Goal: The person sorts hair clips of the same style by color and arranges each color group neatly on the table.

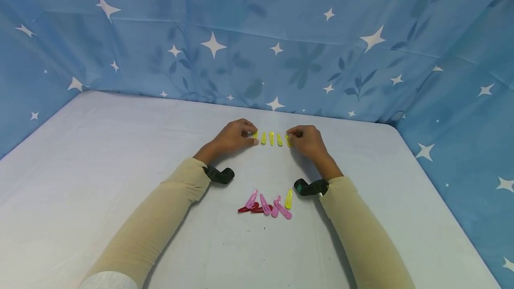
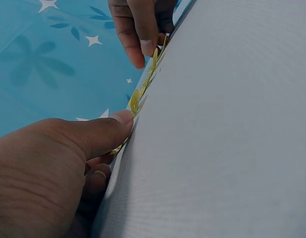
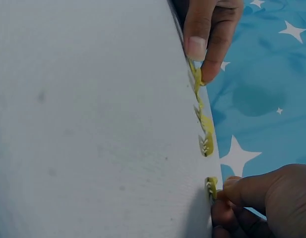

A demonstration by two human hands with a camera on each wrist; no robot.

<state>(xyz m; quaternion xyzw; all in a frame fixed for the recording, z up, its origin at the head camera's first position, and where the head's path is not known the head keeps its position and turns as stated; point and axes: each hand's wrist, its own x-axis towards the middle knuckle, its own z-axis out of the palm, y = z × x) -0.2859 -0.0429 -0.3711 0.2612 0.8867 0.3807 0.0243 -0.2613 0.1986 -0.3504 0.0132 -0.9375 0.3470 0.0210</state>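
White table (image 1: 120, 146) bears three yellow clips (image 1: 271, 138) between the hands (image 1: 237, 136) (image 1: 308, 141).

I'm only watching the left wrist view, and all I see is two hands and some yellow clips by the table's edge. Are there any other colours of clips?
Observer: Yes, four pink clips lie nearer the person than the yellow row.
Operator: Ooh! Is it just pink ones over there?
Observer: No, two red clips lie among them.
Operator: So are all the yellow ones up in the row?
Observer: Not quite: one yellow clip lies beside the pink ones, apart from the row.
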